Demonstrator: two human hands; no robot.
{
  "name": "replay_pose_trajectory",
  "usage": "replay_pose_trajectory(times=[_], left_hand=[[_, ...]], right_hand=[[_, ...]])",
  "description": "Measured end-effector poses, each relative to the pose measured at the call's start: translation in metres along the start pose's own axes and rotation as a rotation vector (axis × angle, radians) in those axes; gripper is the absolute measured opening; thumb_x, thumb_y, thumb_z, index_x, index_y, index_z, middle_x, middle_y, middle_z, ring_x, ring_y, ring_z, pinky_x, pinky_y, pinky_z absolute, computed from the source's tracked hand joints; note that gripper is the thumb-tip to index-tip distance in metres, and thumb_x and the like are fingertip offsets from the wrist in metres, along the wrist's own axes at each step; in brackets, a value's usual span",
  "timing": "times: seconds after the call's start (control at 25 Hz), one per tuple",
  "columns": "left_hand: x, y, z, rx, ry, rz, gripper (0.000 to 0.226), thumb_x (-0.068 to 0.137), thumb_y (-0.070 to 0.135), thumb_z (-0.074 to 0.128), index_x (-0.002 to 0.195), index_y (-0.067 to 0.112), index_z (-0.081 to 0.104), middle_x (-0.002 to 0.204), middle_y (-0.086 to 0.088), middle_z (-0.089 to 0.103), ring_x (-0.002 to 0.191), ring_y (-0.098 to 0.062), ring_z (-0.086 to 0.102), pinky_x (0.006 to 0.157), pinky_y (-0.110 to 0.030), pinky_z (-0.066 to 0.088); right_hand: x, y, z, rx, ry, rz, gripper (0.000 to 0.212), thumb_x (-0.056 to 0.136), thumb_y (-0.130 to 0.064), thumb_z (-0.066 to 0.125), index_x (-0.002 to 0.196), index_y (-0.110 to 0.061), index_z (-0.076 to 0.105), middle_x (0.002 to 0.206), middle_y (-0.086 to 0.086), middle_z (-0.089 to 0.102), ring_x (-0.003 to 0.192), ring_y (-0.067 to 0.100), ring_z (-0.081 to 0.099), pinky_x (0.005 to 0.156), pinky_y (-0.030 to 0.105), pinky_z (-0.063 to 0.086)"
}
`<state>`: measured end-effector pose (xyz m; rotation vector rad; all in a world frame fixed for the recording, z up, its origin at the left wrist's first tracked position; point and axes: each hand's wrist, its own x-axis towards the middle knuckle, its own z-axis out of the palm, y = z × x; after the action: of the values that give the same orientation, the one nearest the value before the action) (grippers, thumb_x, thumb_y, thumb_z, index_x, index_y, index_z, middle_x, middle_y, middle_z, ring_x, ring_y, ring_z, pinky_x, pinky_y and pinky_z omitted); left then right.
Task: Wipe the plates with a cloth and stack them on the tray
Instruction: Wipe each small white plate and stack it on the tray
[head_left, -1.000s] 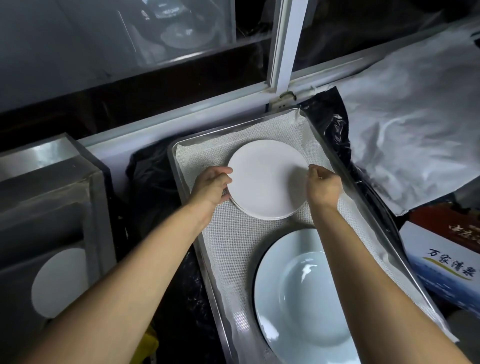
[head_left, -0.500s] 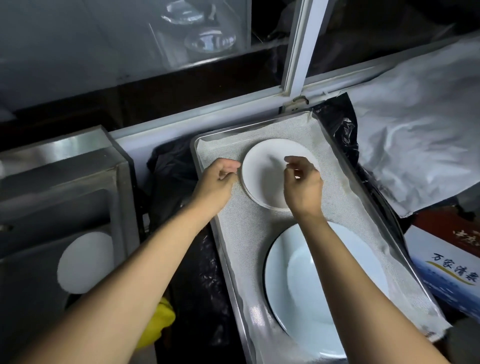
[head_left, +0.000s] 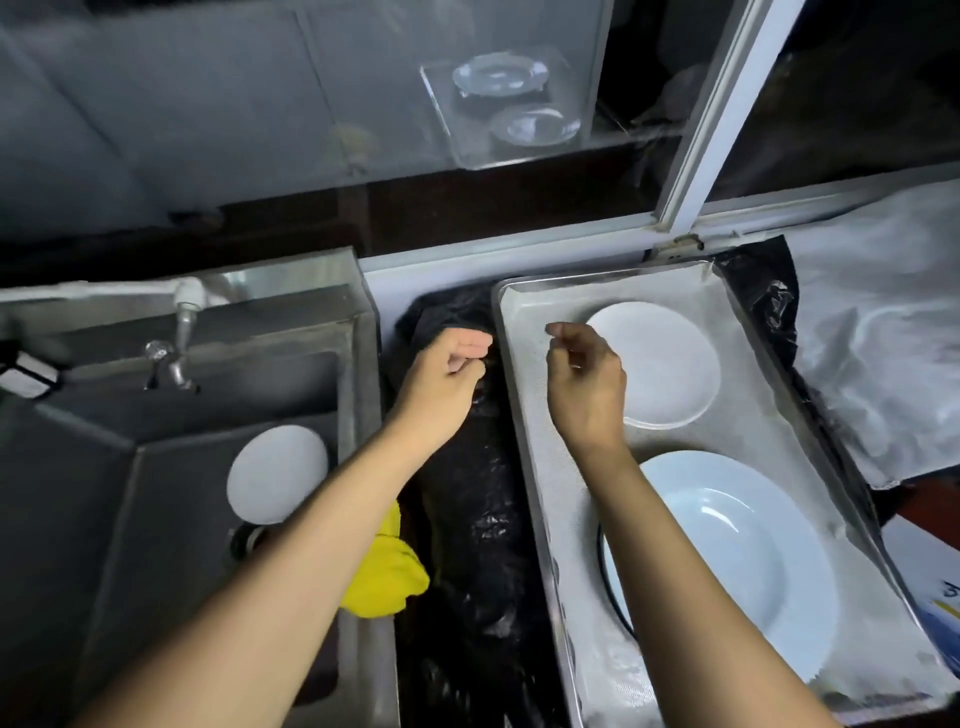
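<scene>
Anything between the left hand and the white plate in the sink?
Only the sink's right wall lies between the left hand and the plate. The hand looks higher than that rim, so reaching over seems open. Nothing lies on the plate.
</scene>
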<state>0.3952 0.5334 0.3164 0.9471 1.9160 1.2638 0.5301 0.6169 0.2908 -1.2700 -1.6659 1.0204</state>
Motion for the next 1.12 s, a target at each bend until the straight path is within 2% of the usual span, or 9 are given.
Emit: replay_pose_trajectory(times=[0.12, 0.28, 0.48, 0.6, 0.72, 0.88, 0.96, 1.04, 1.12], left_hand=[[-0.014, -0.008, -0.030, -0.022, 0.068, 0.023, 0.038, 0.092, -0.002, 0.053, 0.097, 0.034, 0.064, 0.110, 0.005, 0.069, 0.095, -0.009, 0.061, 0.083, -0.022, 0.043], [-0.038, -0.017, -0.072, -0.048, 0.148, -0.003, 0.034, 0.093, -0.005, 0.051, 0.102, 0.024, 0.064, 0.111, -0.003, 0.070, 0.103, -0.015, 0.061, 0.088, -0.023, 0.043], [-0.068, -0.038, -0.133, -0.062, 0.217, -0.022, 0.036, 0.095, -0.001, 0.050, 0.102, 0.031, 0.064, 0.112, 0.003, 0.070, 0.107, -0.013, 0.062, 0.088, -0.026, 0.047], [-0.081, -0.058, -0.169, -0.078, 0.242, -0.009, 0.040, 0.094, -0.001, 0.051, 0.098, 0.037, 0.063, 0.106, 0.008, 0.070, 0.106, -0.012, 0.063, 0.085, -0.024, 0.046], [-0.093, -0.078, -0.208, -0.103, 0.264, -0.005, 0.043, 0.092, -0.004, 0.052, 0.096, 0.037, 0.064, 0.101, 0.010, 0.071, 0.104, -0.011, 0.064, 0.084, -0.021, 0.044], [-0.111, -0.104, -0.267, -0.129, 0.249, -0.009, 0.036, 0.090, -0.009, 0.051, 0.101, 0.022, 0.065, 0.099, 0.003, 0.071, 0.087, 0.005, 0.063, 0.074, -0.013, 0.042], [-0.120, -0.118, -0.297, -0.115, 0.229, -0.006, 0.034, 0.090, -0.008, 0.051, 0.106, 0.018, 0.065, 0.100, 0.001, 0.071, 0.087, 0.006, 0.063, 0.076, -0.015, 0.044], [-0.127, -0.137, -0.328, -0.111, 0.202, -0.019, 0.033, 0.091, -0.004, 0.052, 0.106, 0.023, 0.065, 0.102, 0.003, 0.072, 0.090, 0.001, 0.063, 0.082, -0.023, 0.046], [-0.132, -0.154, -0.352, -0.116, 0.174, -0.021, 0.031, 0.088, 0.005, 0.054, 0.102, 0.030, 0.065, 0.103, 0.006, 0.072, 0.093, -0.006, 0.064, 0.086, -0.030, 0.047]], right_hand=[[-0.019, -0.021, 0.024, 0.049, -0.038, -0.037, 0.022, 0.096, -0.014, 0.055, 0.110, -0.017, 0.072, 0.106, -0.003, 0.073, 0.096, 0.013, 0.068, 0.091, 0.033, 0.053], [-0.047, -0.041, 0.061, 0.089, -0.120, -0.074, 0.026, 0.093, -0.024, 0.052, 0.111, -0.019, 0.070, 0.107, -0.001, 0.073, 0.102, 0.018, 0.069, 0.095, 0.044, 0.054], [-0.088, -0.067, 0.105, 0.064, -0.214, -0.137, 0.022, 0.095, -0.015, 0.055, 0.110, -0.019, 0.071, 0.107, -0.001, 0.072, 0.100, 0.018, 0.067, 0.091, 0.038, 0.053], [-0.114, -0.081, 0.133, 0.054, -0.255, -0.143, 0.026, 0.093, -0.018, 0.053, 0.112, -0.019, 0.071, 0.108, 0.000, 0.072, 0.100, 0.016, 0.067, 0.092, 0.038, 0.054], [-0.141, -0.097, 0.161, 0.023, -0.255, -0.141, 0.024, 0.094, -0.012, 0.056, 0.112, -0.018, 0.071, 0.109, 0.000, 0.072, 0.097, 0.014, 0.068, 0.090, 0.032, 0.053], [-0.183, -0.121, 0.204, 0.026, -0.220, -0.087, 0.022, 0.095, -0.009, 0.057, 0.109, -0.017, 0.072, 0.104, -0.001, 0.073, 0.083, 0.005, 0.065, 0.075, 0.012, 0.047], [-0.205, -0.126, 0.227, 0.017, -0.208, -0.059, 0.022, 0.095, -0.010, 0.058, 0.109, -0.018, 0.073, 0.101, -0.002, 0.074, 0.083, 0.006, 0.066, 0.077, 0.017, 0.049], [-0.228, -0.130, 0.254, 0.012, -0.202, -0.027, 0.022, 0.094, -0.008, 0.059, 0.108, -0.018, 0.073, 0.100, -0.003, 0.074, 0.088, 0.011, 0.068, 0.081, 0.026, 0.051], [-0.246, -0.132, 0.276, 0.000, -0.199, -0.002, 0.024, 0.093, -0.005, 0.058, 0.107, -0.018, 0.073, 0.098, -0.004, 0.075, 0.088, 0.013, 0.067, 0.079, 0.029, 0.050]])
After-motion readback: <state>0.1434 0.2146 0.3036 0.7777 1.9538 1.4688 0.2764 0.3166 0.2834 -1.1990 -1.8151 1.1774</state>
